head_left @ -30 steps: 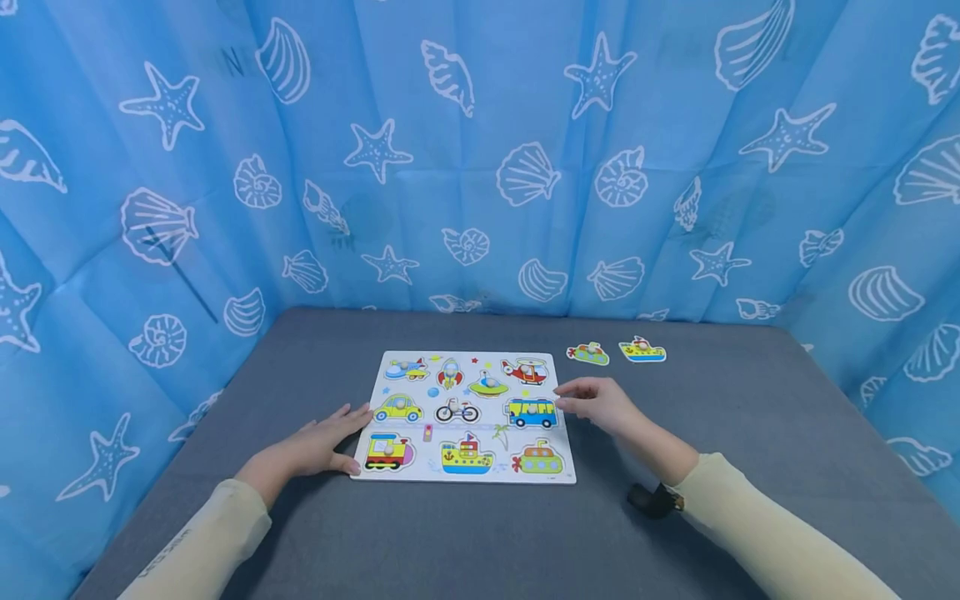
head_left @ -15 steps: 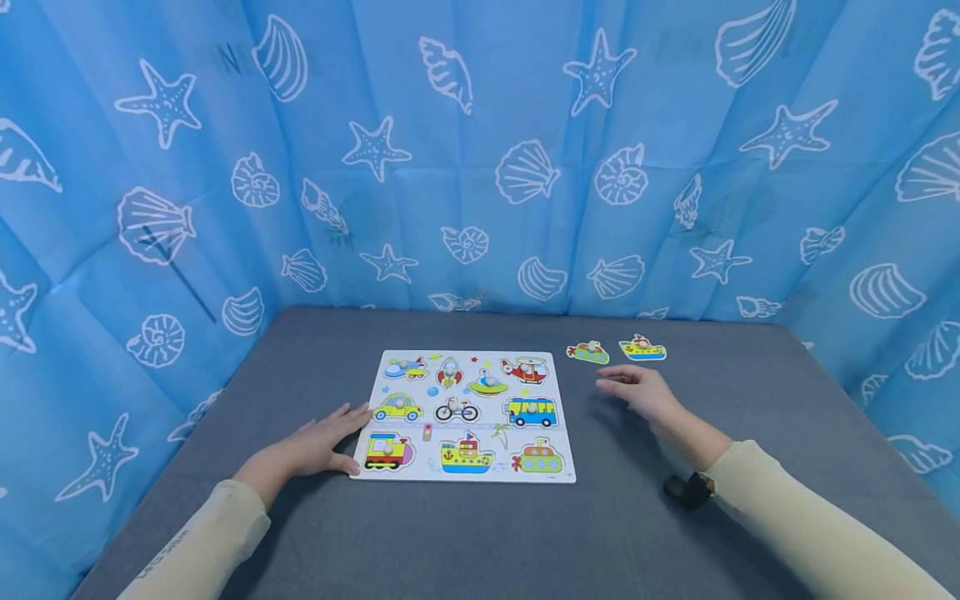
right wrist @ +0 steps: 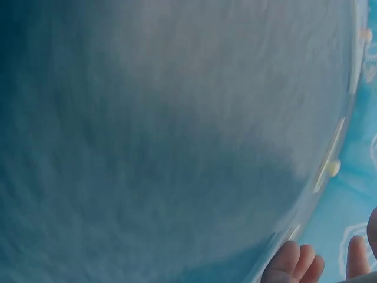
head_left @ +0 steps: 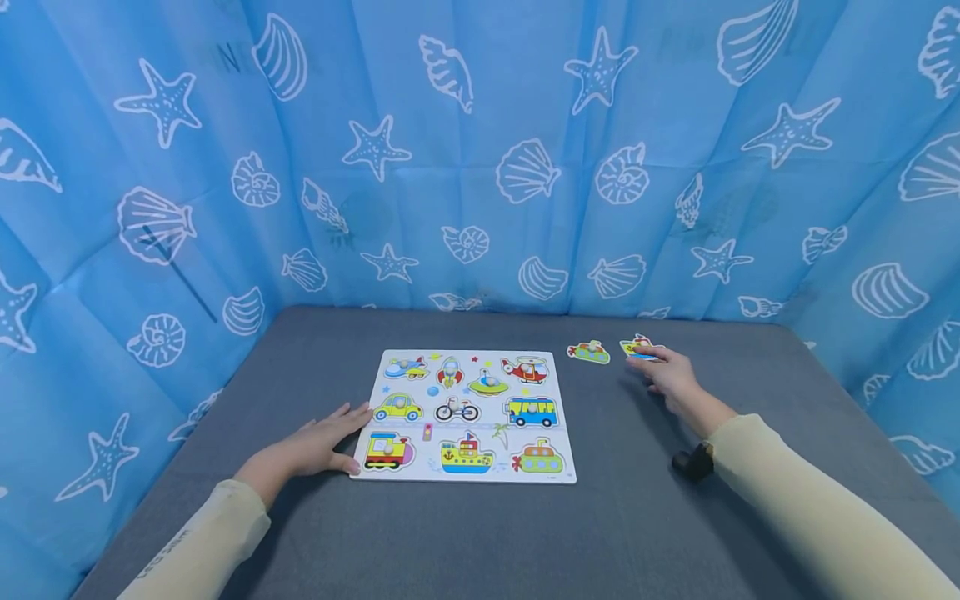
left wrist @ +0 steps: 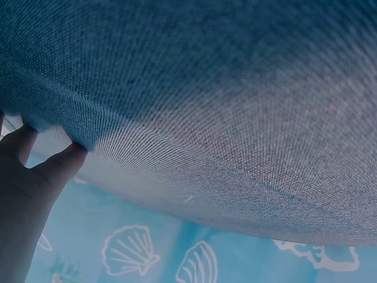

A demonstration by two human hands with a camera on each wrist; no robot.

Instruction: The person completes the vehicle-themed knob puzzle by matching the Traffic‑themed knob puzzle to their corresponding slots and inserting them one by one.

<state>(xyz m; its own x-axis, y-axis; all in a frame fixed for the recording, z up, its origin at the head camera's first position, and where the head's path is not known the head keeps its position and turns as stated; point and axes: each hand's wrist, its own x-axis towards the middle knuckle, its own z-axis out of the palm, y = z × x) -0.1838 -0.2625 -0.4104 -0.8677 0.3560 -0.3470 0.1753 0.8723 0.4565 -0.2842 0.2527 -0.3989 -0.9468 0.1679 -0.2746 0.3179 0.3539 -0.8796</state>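
A white puzzle board (head_left: 442, 442) with vehicle pictures lies on the table. My left hand (head_left: 315, 442) rests at its left edge, with fingers spread and fingertips touching the board. At the back right, my right hand (head_left: 671, 379) reaches over a ship puzzle piece (head_left: 633, 347) and partly covers it. In the right wrist view, the fingers (right wrist: 285, 259) are apart beside the pieces; a firm grip does not show. A green submarine puzzle piece (head_left: 589, 352) with a knob lies just left of the ship piece.
Knobbed pieces such as a bus (head_left: 532, 412), a car (head_left: 398, 407) and a train (head_left: 387, 451) sit in the board. Its ship picture (head_left: 467, 457) and submarine picture (head_left: 538, 458) show no knobs. A blue shell-patterned curtain (head_left: 480, 167) surrounds the grey table (head_left: 465, 533).
My right hand has moved from the board's right edge, beside the bus, to the back right and now reaches over the ship piece. My left hand has stayed on the board's left edge.
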